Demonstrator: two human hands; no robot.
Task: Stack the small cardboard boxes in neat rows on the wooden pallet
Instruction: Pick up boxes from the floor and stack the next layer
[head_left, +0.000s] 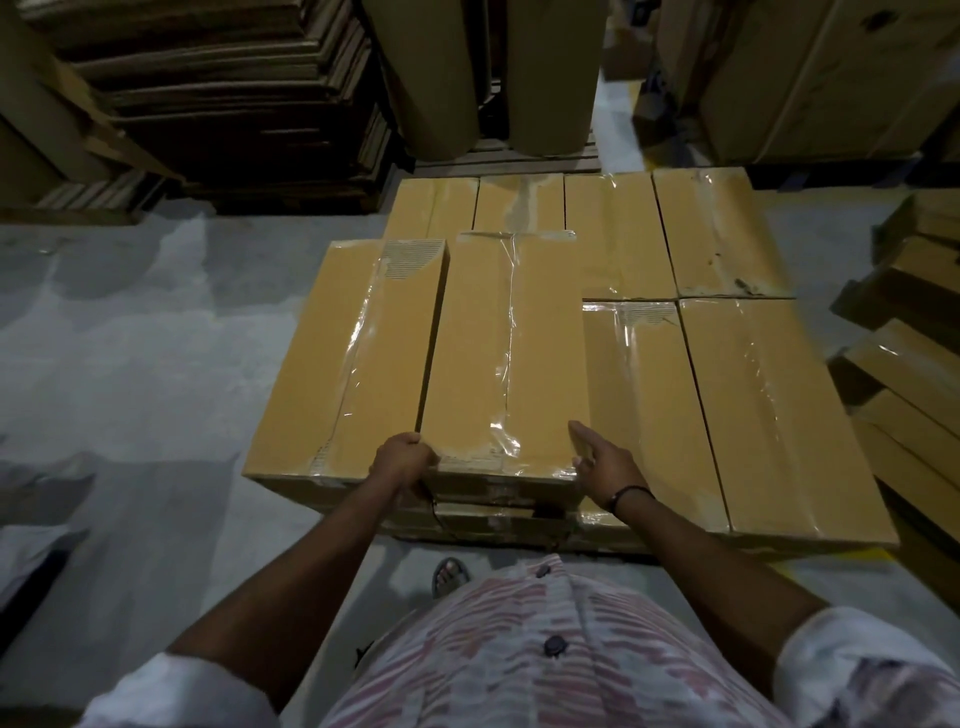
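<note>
Two hands on a long tan cardboard box (506, 353) sealed with clear tape, centre of the frame
The left hand (402, 460) curls round its near left corner; the right hand (605, 460) presses straight fingers against its near right side; the box lies on the upper layer, touching a matching box (348, 358) at left; lower tan boxes (753, 395) spread at right

No readable text, labels or numbers on taped cardboard boxes (506, 353).
</note>
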